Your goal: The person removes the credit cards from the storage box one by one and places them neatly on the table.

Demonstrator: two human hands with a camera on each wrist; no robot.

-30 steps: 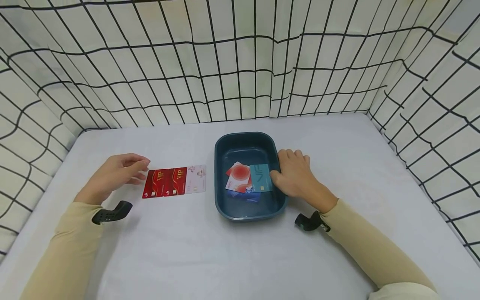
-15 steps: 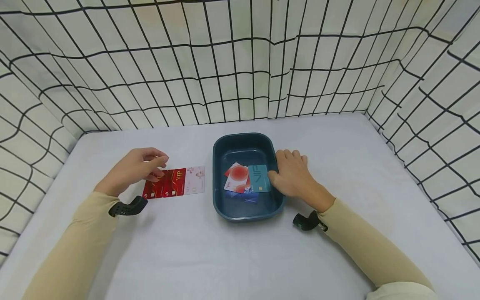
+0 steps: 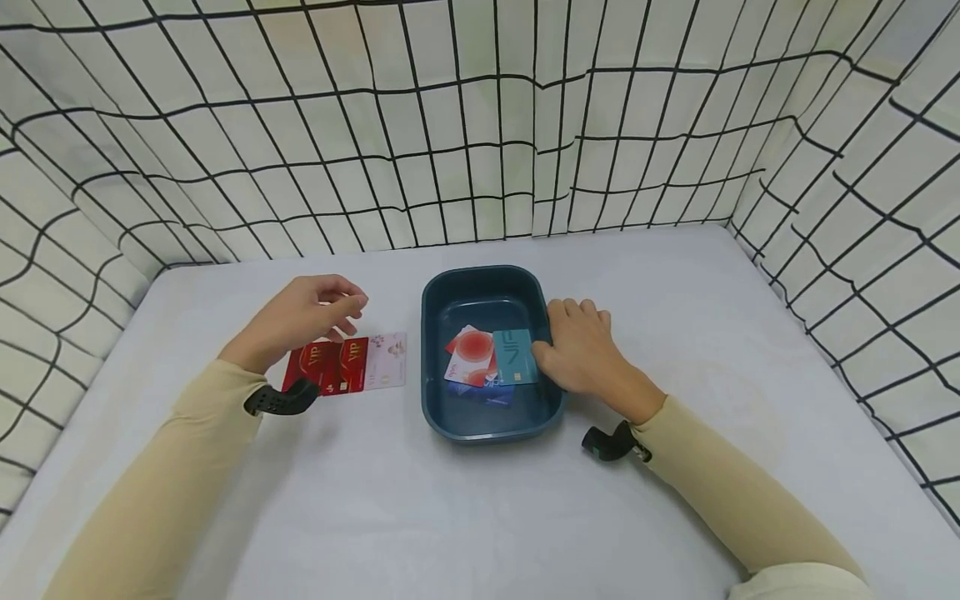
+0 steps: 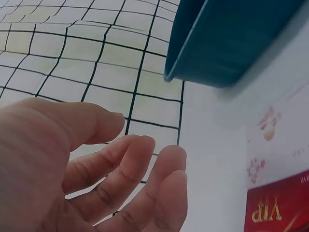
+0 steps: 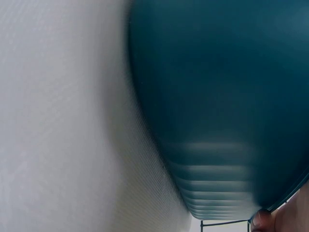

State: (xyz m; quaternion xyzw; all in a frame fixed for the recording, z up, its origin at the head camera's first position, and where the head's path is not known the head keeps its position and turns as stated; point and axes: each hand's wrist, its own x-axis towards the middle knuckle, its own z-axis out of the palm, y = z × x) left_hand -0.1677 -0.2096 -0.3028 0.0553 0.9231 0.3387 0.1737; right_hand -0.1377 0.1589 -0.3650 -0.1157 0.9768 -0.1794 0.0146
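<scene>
Fingers of the left hand [image 3: 303,321] are held loosely spread and nothing is held in them; the hand hovers just above the row of cards [image 3: 347,367] laid on the table [image 3: 480,500], two red VIP cards [image 3: 330,367] and a pale card [image 3: 386,372] side by side. The right hand [image 3: 581,354] is rested on the right rim of the teal tray [image 3: 480,421], its thumb laid over the edge by the teal card [image 3: 514,357]; whether that card is pinched cannot be told. A white card with a red circle [image 3: 472,354] and a blue card [image 3: 491,392] lie beneath it inside the tray.

The tray is judged best kept steadied by the right hand while a card is taken by its edge, so that the row is not disturbed.

In the right wrist view only the blurred tray wall [image 5: 217,106] is seen. Print on the cards is too small to be read, and the leftmost red card is partly covered by the left wrist.
</scene>
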